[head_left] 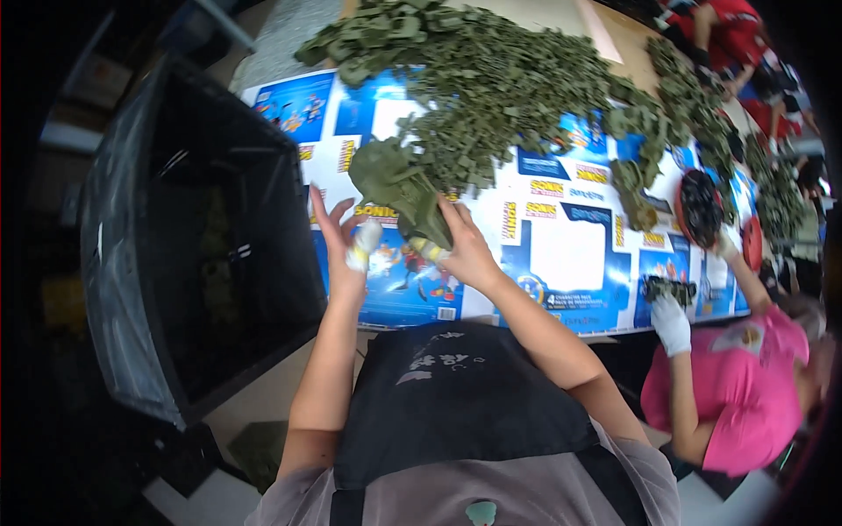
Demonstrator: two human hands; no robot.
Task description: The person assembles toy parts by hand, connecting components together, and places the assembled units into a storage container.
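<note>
Heaps of green plastic parts crowd the table ahead of us, a black bin at left. Our right hand grips a green toy; our left hand spreads open beside it.

Flattened blue-and-white printed cardboard packaging sheets cover the surface from left to right, lying side by side and partly overlapping. Each carries bright blue panels, white rectangular blanks, small yellow-and-red label patches and colourful cartoon figures. The far parts are hidden under heaps of olive-green pieces. Near the middle, a white barcode patch sits at the sheet's near edge. No screens or signs show.
</note>
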